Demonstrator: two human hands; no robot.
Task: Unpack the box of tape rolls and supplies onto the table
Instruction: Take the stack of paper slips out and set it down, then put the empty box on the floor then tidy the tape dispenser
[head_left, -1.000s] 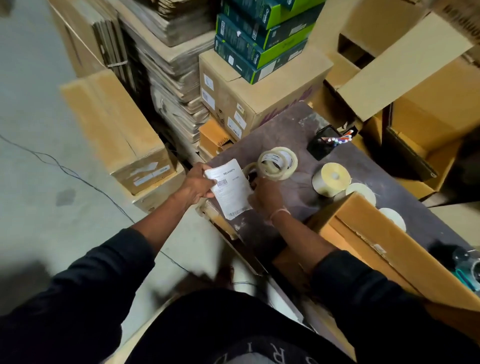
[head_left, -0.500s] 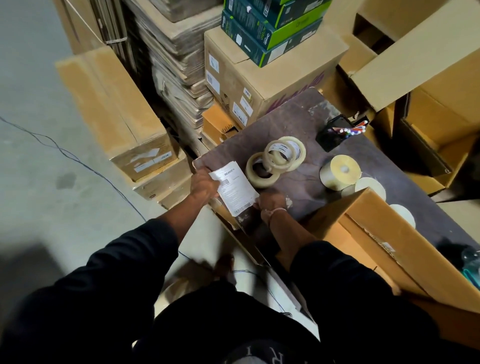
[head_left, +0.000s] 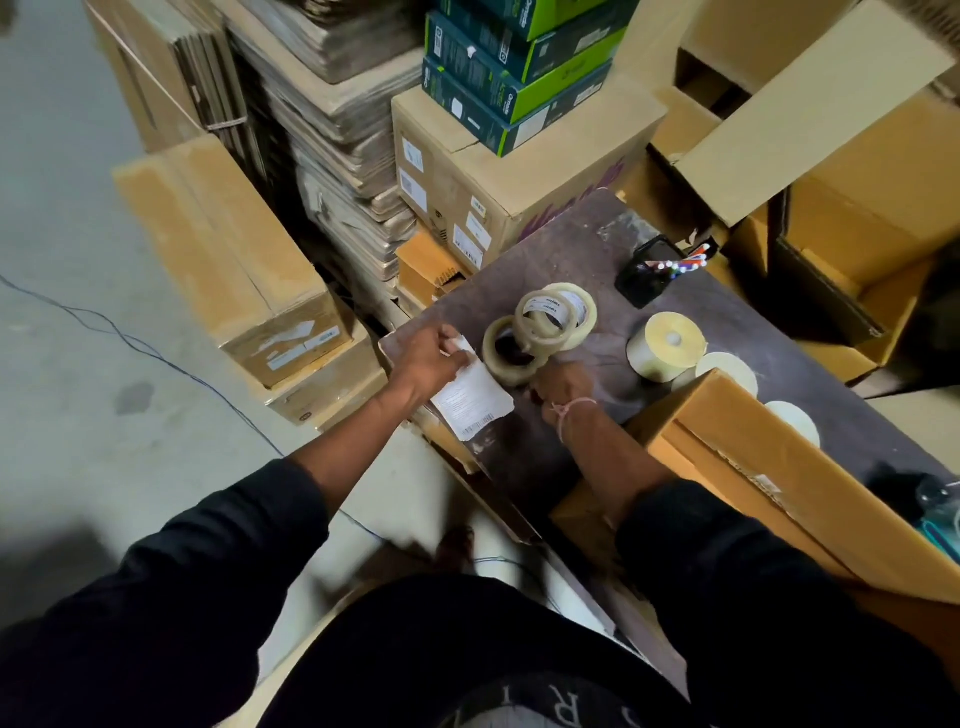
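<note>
Two hands over the table: left hand pinches a slip; right hand beside tape rolls, grip unclear

The left hand pinches a white printed paper at the table edge, just beside the clear tape rolls. The right hand rests near these rolls, its fingers hidden.
</note>
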